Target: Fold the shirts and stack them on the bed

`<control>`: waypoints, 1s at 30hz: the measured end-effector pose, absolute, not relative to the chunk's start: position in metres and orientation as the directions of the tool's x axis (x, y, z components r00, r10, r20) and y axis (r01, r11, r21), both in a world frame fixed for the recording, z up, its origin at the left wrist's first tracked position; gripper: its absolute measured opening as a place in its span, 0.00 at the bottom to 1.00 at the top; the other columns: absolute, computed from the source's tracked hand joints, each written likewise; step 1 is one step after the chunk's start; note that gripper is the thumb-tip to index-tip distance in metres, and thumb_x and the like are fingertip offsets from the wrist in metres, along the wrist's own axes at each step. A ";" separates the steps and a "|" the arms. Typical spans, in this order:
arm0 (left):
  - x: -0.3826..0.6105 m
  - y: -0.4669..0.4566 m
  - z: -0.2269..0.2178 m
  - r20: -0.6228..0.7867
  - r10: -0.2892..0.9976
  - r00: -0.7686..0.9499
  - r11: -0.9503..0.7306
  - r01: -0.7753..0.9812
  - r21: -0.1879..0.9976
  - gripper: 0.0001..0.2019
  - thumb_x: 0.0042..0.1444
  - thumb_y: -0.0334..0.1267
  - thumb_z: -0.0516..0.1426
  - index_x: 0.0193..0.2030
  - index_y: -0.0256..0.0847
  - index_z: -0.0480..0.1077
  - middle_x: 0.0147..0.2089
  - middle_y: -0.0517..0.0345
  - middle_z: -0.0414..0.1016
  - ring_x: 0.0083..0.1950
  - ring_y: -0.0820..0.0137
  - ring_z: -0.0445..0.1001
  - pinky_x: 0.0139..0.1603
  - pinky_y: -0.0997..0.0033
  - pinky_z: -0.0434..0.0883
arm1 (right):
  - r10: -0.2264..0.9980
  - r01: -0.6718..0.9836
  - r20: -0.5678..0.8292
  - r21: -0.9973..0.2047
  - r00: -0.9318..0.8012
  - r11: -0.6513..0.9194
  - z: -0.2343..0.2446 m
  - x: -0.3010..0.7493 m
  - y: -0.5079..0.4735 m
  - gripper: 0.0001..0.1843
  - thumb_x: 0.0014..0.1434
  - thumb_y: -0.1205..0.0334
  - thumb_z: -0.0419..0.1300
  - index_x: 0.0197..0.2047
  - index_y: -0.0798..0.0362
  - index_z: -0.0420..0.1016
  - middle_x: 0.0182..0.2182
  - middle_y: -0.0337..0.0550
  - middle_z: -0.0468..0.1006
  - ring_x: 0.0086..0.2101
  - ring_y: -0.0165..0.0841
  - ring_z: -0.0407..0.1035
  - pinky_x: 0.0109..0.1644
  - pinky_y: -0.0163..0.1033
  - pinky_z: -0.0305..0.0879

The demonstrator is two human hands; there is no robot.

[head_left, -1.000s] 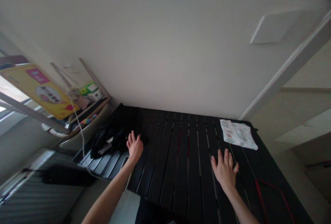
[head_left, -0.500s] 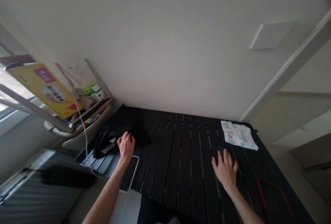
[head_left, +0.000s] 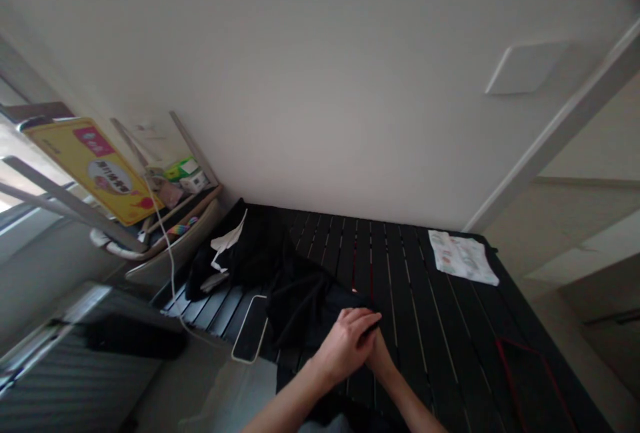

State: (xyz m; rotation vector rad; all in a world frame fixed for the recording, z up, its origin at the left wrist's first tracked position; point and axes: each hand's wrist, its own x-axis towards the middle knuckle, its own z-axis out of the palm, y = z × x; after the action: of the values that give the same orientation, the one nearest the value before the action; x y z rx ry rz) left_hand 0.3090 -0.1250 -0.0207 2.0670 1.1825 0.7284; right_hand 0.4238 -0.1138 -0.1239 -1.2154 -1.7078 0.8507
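A black garment point(head_left: 310, 299) is stretched from the left part of the table toward me, its near end bunched at my hands. My left hand point(head_left: 347, 339) is closed on that end, fingers folded over the dark cloth. Close against it on the right is my right hand point(head_left: 381, 356), its fingers mostly hidden by the left hand and the cloth. A pale, thin piece point(head_left: 229, 243) shows among the folds at the garment's far left. Beside the garment lies a phone point(head_left: 251, 329) with a light rim, screen up.
The black slatted table point(head_left: 415, 326) meets a plain wall. A patterned white cloth point(head_left: 464, 258) lies at its back right, a red-edged dark item point(head_left: 535, 383) at front right. On the left are a chair holding a yellow box point(head_left: 95, 169), a white cable point(head_left: 171, 266) and a ribbed suitcase point(head_left: 65, 379).
Both hands have come together at the table's front middle. The black garment, bunched at the left before, is now drawn out to the right with my left hand on it.
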 end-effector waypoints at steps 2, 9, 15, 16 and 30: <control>0.311 -0.123 -0.020 0.157 0.889 0.431 -0.399 0.556 0.729 0.22 0.60 0.30 0.49 0.60 0.46 0.67 0.57 0.54 0.72 0.58 0.67 0.68 0.61 0.63 0.64 | 0.972 0.383 0.221 -0.893 -0.084 0.237 -0.123 0.434 -0.112 0.24 0.63 0.50 0.49 0.59 0.49 0.68 0.46 0.50 0.79 0.46 0.44 0.73 0.47 0.48 0.72; 0.278 -0.117 -0.079 -0.173 0.951 0.256 -0.163 0.892 0.421 0.45 0.47 0.40 0.63 0.70 0.43 0.48 0.73 0.49 0.47 0.72 0.49 0.41 0.68 0.43 0.48 | 0.981 0.384 0.073 -0.923 0.181 -0.003 -0.098 0.500 -0.097 0.27 0.60 0.42 0.51 0.46 0.56 0.75 0.39 0.54 0.81 0.43 0.47 0.75 0.46 0.46 0.71; 0.262 -0.123 -0.118 -0.160 0.977 0.142 -0.104 0.968 0.229 0.21 0.53 0.30 0.53 0.54 0.41 0.70 0.72 0.54 0.51 0.74 0.52 0.33 0.69 0.47 0.42 | 0.944 0.460 0.148 -0.888 0.294 -0.003 -0.094 0.548 -0.080 0.24 0.56 0.46 0.52 0.45 0.55 0.75 0.40 0.54 0.81 0.45 0.47 0.74 0.48 0.47 0.70; 0.262 -0.124 -0.118 -0.181 0.967 0.181 -0.130 0.956 0.263 0.20 0.52 0.29 0.52 0.52 0.41 0.71 0.70 0.55 0.54 0.74 0.54 0.34 0.70 0.49 0.43 | 0.938 0.467 0.149 -0.884 0.314 -0.016 -0.096 0.554 -0.078 0.24 0.56 0.46 0.51 0.46 0.55 0.75 0.40 0.53 0.81 0.45 0.46 0.73 0.49 0.48 0.69; 0.296 -0.136 -0.030 -0.347 0.734 0.584 0.119 0.393 0.912 0.10 0.57 0.39 0.51 0.35 0.36 0.71 0.27 0.65 0.66 0.30 0.75 0.60 0.30 0.77 0.58 | 0.942 0.595 0.085 -0.793 0.325 -0.134 -0.122 0.563 -0.090 0.25 0.50 0.57 0.52 0.52 0.54 0.69 0.46 0.55 0.75 0.49 0.47 0.69 0.57 0.55 0.61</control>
State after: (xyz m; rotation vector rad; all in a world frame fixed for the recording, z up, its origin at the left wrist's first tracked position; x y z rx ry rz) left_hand 0.2964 -0.1364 -0.0302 1.4989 1.0025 0.3227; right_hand 0.5630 -0.0903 -0.1221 -1.8309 -1.3645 0.5774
